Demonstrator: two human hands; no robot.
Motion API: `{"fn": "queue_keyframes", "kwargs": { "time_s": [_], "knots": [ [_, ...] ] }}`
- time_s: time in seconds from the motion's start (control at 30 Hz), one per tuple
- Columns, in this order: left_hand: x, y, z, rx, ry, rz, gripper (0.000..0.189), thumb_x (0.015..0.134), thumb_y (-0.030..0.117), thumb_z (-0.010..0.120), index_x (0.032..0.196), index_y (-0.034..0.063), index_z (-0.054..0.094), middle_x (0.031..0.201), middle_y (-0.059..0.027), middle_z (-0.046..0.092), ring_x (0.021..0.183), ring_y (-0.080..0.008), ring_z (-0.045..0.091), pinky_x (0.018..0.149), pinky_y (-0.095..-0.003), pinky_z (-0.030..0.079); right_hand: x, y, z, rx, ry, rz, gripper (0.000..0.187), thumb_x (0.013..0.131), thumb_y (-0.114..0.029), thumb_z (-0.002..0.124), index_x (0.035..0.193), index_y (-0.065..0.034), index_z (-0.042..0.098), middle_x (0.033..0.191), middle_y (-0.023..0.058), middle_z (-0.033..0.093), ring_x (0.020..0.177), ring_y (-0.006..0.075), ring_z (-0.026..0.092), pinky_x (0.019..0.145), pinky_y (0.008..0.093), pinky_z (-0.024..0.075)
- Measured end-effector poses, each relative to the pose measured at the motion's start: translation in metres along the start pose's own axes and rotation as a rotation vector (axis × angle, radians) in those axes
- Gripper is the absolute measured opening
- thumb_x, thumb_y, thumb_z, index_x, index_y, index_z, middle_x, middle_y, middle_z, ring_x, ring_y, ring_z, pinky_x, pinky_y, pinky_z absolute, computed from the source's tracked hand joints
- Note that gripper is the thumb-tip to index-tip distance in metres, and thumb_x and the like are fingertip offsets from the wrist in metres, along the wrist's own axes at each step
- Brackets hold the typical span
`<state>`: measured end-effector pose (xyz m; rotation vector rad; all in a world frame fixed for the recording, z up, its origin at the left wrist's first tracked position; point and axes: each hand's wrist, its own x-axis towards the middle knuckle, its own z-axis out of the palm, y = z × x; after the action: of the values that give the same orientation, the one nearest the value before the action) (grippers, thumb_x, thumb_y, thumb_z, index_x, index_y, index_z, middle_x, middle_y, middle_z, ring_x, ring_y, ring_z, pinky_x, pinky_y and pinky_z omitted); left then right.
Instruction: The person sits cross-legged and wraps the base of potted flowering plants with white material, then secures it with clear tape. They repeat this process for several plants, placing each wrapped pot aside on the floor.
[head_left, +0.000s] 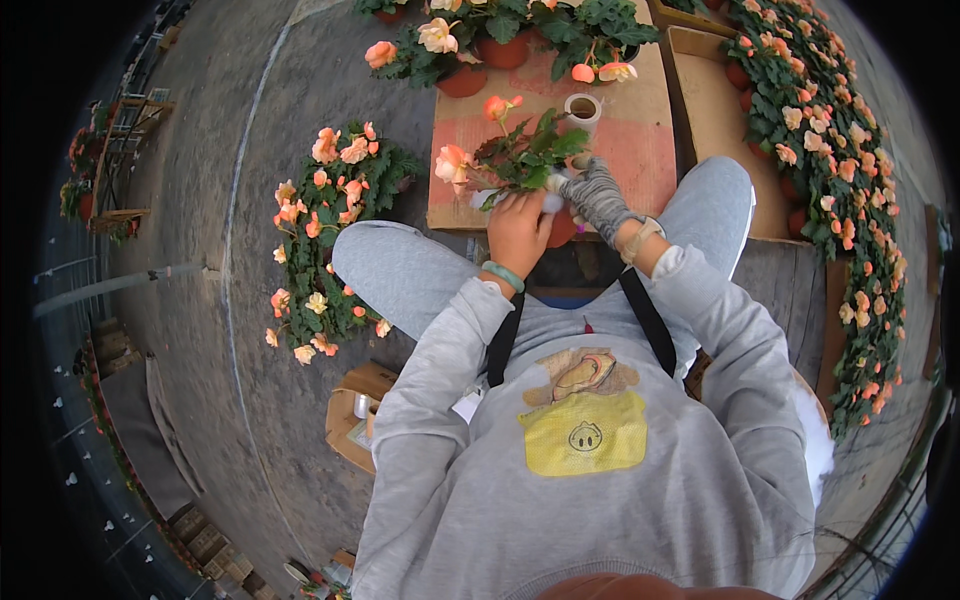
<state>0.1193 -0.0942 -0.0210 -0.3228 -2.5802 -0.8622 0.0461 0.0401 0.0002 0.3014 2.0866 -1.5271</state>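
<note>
A begonia with peach flowers and dark green leaves stands in front of me at the near edge of a cardboard box. Its reddish-brown pot shows between my hands. White fluffy wadding lies around the plant's base under the leaves. My left hand, bare with a green bangle at the wrist, presses its fingers into the wadding; the fingertips are hidden. In a grey striped glove, my right hand bends its fingers against the plant's right side. What those fingers hold is unclear.
A tape roll rests on the box behind the plant. Potted begonias stand along its far side. More flowering begonias are beside my left knee, and a long row runs on the right. An open carton sits at lower left.
</note>
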Motion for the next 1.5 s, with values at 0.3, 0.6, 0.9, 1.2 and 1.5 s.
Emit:
{"fn": "queue_keyframes", "kwargs": {
  "time_s": [0.3,0.6,0.9,1.2,1.5],
  "knots": [
    [-0.024,0.017,-0.012,0.123,0.057,0.309,0.045,0.073,0.005,0.057,0.118,0.0060,0.051,0.117,-0.0124,0.049,0.107,-0.0297,0.047,0.093,-0.0452,0.036,0.020,-0.005,-0.011,0.394,-0.219,0.133,0.052,0.081,-0.021,0.060,0.121,-0.0017,0.034,0.100,0.0168,0.057,0.075,0.0238,0.062,0.056,0.0298,0.0512],
    [0.009,0.004,-0.002,0.033,-0.008,-0.064,0.022,0.064,0.010,0.064,0.085,0.0063,0.061,0.083,-0.0130,0.057,0.077,-0.0345,0.054,0.068,-0.0432,0.042,-0.089,0.043,-0.062,0.529,-0.220,-0.359,0.044,0.088,-0.028,0.051,0.123,-0.0044,0.039,0.098,0.0099,0.058,0.087,0.0191,0.059,0.071,0.0294,0.0526],
    [0.007,-0.027,-0.011,-0.144,0.145,-0.200,0.036,0.063,0.007,0.061,0.098,-0.0003,0.059,0.089,-0.0181,0.058,0.084,-0.0360,0.054,0.075,-0.0400,0.043,-0.286,0.340,-0.264,-0.345,1.069,0.504,0.027,0.083,-0.017,0.057,0.105,-0.0019,0.050,0.100,0.0089,0.055,0.085,0.0207,0.052,0.078,0.0313,0.0429],
    [0.013,-0.028,-0.029,-0.471,-0.059,-0.513,0.045,0.065,-0.004,0.051,0.109,-0.0019,0.050,0.111,-0.0112,0.057,0.105,-0.0197,0.054,0.087,-0.0260,0.041,-0.258,0.365,-0.307,-0.627,0.813,0.238,0.036,0.080,-0.016,0.059,0.112,-0.0004,0.056,0.092,0.0132,0.064,0.081,0.0228,0.060,0.077,0.0282,0.0462],
    [-0.001,-0.009,-0.023,-0.414,-0.063,-0.224,0.065,0.062,-0.006,0.045,0.126,0.0002,0.034,0.132,-0.0100,0.045,0.114,-0.0276,0.049,0.084,-0.0277,0.043,-0.133,0.065,-0.129,-0.539,0.430,-1.163,0.040,0.080,-0.009,0.059,0.119,-0.0063,0.050,0.105,0.0132,0.057,0.095,0.0266,0.057,0.079,0.0352,0.0484]
  ]
}}
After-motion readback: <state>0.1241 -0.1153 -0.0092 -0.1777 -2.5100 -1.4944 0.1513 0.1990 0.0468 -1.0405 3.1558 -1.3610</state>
